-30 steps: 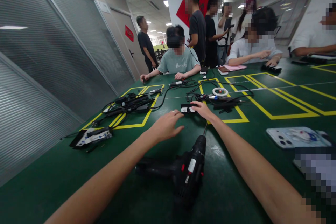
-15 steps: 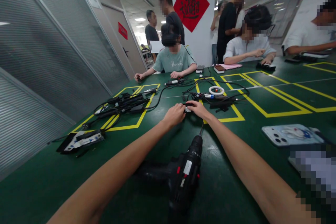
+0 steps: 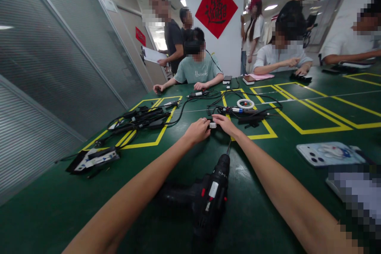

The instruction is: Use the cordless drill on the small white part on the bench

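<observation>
Both hands meet over the green table around a small black piece with a white block [image 3: 212, 125] on its near side. Its exact kind is too small to make out. My left hand [image 3: 198, 131] has its fingers closed on the left end, a ring on one finger. From the other side, my right hand [image 3: 225, 124] pinches it with thumb and fingertips. Between my forearms lies a black power drill [image 3: 212, 194], its handle to the left and its long thin bit [image 3: 228, 147] pointing away, just short of my right wrist.
Black cables and adapters [image 3: 143, 119] heap at left, near an opened black-and-white package [image 3: 93, 158]. Beyond my right hand are a white ring [image 3: 245, 104] and screwdriver-like tools [image 3: 235, 109]. A phone [image 3: 327, 153] lies at right. People sit across the table.
My hands stay in nearly the same place, with the white block showing more fully between them. In the background, standing people have shifted, one now holding a clipboard at left.
</observation>
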